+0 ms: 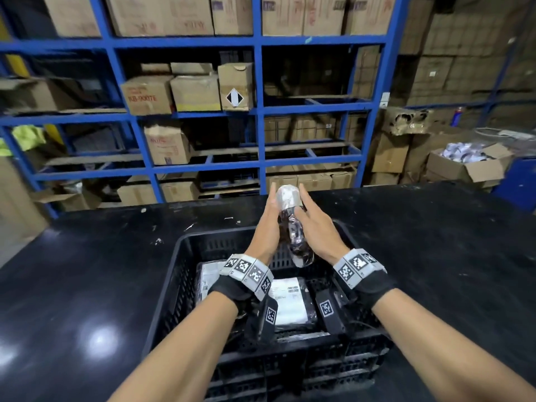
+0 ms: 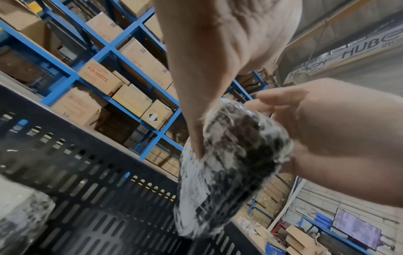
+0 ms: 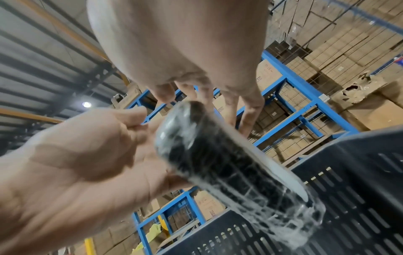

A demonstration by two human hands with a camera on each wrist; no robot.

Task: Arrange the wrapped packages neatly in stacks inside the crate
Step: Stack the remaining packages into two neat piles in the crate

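- Both hands hold one wrapped package (image 1: 293, 224) up on end above the far half of the crate (image 1: 185, 274): the left hand (image 1: 268, 224) lies flat along its left face and the right hand (image 1: 314, 230) along its right, fingers mostly straight, pressing it between the palms.
- From the head view the package looks like a dark bundle in clear film with a pale, rounded top end; its lower end hangs just over the crate's back wall.
- Only the left wrist view shows the left thumb (image 2: 196, 138) digging into the film near the package's (image 2: 233, 163) lower half, with the right hand's (image 2: 340, 138) fingertips on the upper edge.
- Only the right wrist view shows a flat white face along one side of the package (image 3: 229, 165), and the left hand's (image 3: 91, 155) fingers bent a little behind it.
- Down in the crate lie more packages (image 1: 287, 300), flat, with white shipping labels facing up; barcodes show on them, but the print is too small to read.
- The crate is black slotted plastic and sits on a black table (image 1: 87, 285).
- Behind the table stands blue shelving (image 1: 258, 111) full of cardboard boxes. One box (image 1: 146, 95) reads "KB-9007E" in red; another carries a black-and-white diamond mark (image 1: 234, 97).
- In the left wrist view, a banner (image 2: 359, 46) high on the wall shows letters like "HUBE", repeated and partly cut off.
- Each wrist wears a black strap with square coded markers (image 1: 249, 271).
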